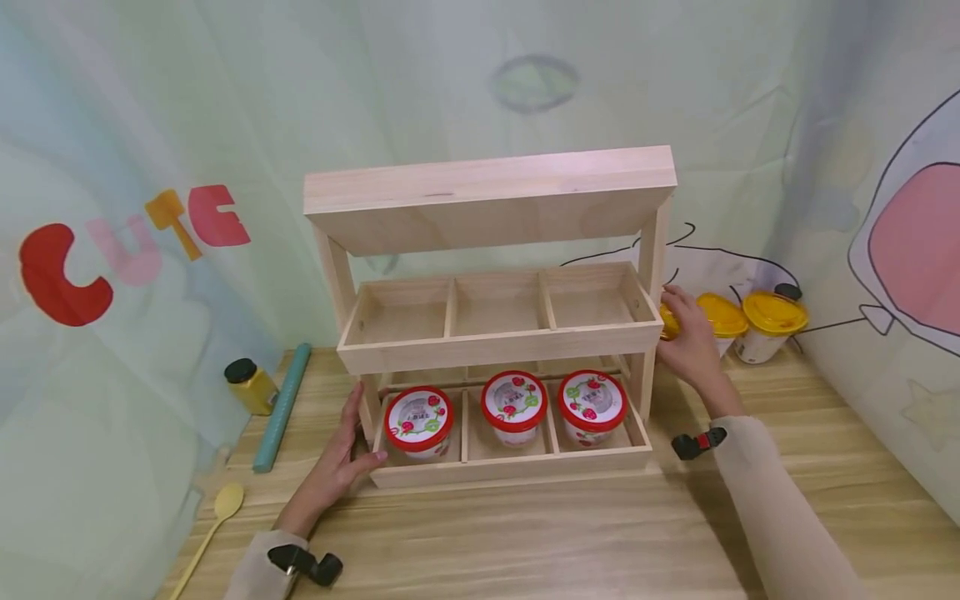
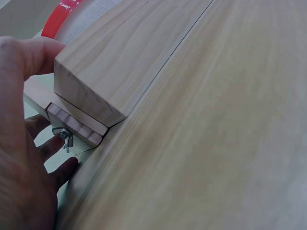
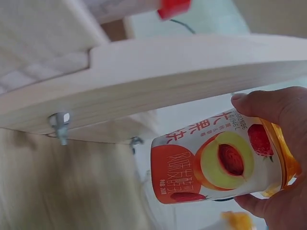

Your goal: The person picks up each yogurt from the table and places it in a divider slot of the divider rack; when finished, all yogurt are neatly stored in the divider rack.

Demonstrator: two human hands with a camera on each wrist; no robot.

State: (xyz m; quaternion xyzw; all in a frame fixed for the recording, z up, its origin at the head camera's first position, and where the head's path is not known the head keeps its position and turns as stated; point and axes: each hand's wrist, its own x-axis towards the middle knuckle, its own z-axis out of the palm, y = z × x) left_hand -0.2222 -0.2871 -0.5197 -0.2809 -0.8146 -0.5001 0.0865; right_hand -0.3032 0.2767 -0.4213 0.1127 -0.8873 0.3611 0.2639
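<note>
right hand (image 1: 693,342) is wrapped round a yellow-lid cup (image 3: 216,163); left hand (image 1: 341,458) rests flat and loose against the wooden rack (image 1: 510,467) corner.

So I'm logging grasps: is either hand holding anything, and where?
The right hand grips a yellow-lidded cup at its lid end. The left hand holds nothing; it rests on the wooden rack.
</note>
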